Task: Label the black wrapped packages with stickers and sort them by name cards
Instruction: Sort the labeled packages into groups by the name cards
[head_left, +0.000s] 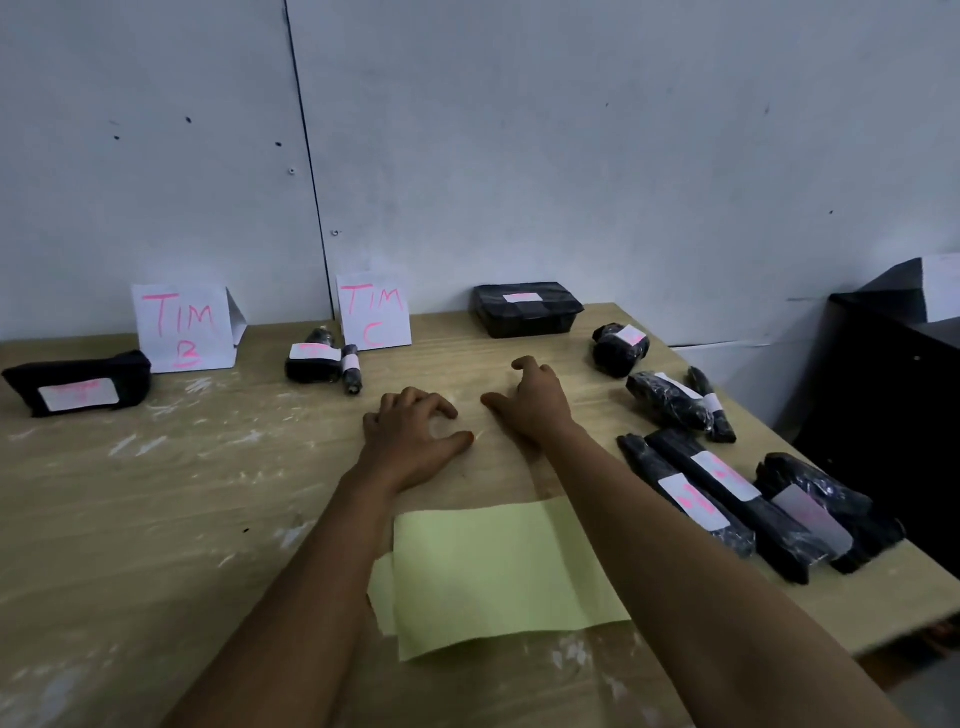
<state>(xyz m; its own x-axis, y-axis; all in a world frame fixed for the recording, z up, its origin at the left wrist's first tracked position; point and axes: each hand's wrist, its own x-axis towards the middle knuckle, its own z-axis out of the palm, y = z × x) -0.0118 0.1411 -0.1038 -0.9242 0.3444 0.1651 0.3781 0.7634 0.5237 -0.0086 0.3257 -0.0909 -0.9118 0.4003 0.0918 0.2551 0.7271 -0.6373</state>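
Every black wrapped package you can see already carries a white sticker, so the labelling looks done and the sorting is what remains. Beyond your left grip (415, 436), a small bundle (310, 361) and a short roll (351, 370) lie touching each other just in front of the TIM C card (373, 310); farther out to that side, a long package (78, 387) sits just beside the TIM B card (182, 327). Past your right grip (530, 402), a flat boxy package (527, 309) rests against the wall with no card visible beside it, so I cannot tell whether it is placed. To the outside of your right grip a loose cluster waits near the counter's (156, 519) edge: a rounded lump (618, 351), a wrinkled roll (667, 400) with a thin stick (711, 405) lying against it, two long bars (685, 499) (737, 499) side by side, and a bulky parcel (821, 504) whose sticker is too faint to read. By my judgement these are the ones still to be sorted. Both of your grips hold nothing: the left rests on the counter with fingers loosely curled and the thumb stretched toward the right one; the right lies close by, fingers relaxed and slightly bent, index raised a little. Nearer you, between your forearms, lies a pale green sheet (493, 571), probably sticker backing.
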